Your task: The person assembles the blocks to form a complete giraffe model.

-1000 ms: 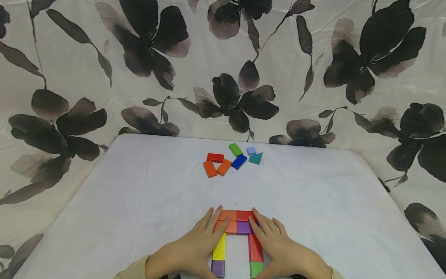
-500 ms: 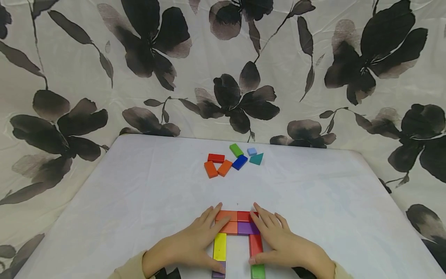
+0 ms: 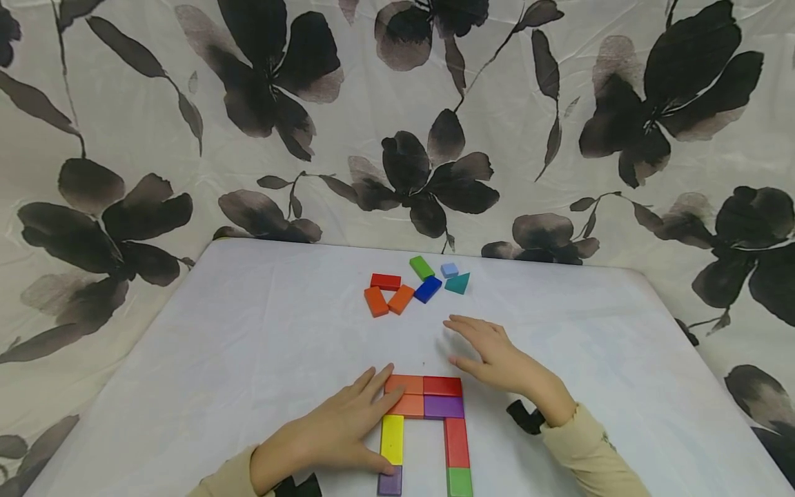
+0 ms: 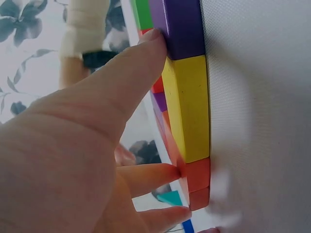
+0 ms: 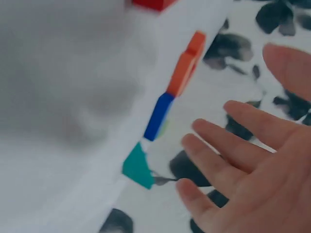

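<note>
Overall, white tabletop (image 3: 261,331), floral backdrop (image 3: 360,117).

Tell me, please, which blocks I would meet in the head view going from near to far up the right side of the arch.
Green block, nearer red block, purple block, farther red block.
</note>
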Available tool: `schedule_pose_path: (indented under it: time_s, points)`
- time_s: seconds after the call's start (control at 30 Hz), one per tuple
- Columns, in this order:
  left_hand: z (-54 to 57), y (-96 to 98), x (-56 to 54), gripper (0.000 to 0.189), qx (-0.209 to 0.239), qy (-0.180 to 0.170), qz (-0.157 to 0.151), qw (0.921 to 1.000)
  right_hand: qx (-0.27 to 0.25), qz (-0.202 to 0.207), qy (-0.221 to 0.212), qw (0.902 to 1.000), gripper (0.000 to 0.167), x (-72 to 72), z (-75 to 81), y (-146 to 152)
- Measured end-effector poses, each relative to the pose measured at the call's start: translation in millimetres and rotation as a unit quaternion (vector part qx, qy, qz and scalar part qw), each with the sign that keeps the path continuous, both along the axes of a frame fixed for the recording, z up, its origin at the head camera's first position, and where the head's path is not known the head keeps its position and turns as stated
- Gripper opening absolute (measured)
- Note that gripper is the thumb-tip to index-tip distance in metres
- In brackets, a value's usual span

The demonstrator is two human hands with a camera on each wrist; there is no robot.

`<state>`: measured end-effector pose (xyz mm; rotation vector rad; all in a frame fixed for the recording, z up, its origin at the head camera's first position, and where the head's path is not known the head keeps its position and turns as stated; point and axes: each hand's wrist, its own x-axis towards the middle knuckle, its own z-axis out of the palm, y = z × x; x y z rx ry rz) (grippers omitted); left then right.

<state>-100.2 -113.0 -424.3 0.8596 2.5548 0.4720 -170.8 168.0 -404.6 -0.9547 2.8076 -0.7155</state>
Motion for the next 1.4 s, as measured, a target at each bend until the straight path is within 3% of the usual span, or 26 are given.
schedule_pose_path:
  time_s: [0.33,0.6,0.97,1.4]
  points:
    - [-0.4,2.5,2.2,0.099,-0.029,0.015,-0.015,0.9993,0.004,-0.045,-0.019,0.9988,0.047,-78.7,-11.4,-18.2]
    - [-0.4,1.6,2.5,0.098,-0.036,0.029,-0.029,0.9985,0.008,-0.074,-0.028,0.9968,0.045,-108.6,-21.2,-38.8]
    - [0.7,1.1,2.3,0.098,-0.038,0.029,-0.031,0.9984,-0.005,-0.115,-0.046,0.9923,0.033,-109.8,-23.6,-45.4]
    - [-0.7,2.7,0.6,0.099,-0.038,0.019,-0.026,0.9987,0.026,-0.144,-0.063,0.9873,0.03,-73.9,-22.7,-7.6]
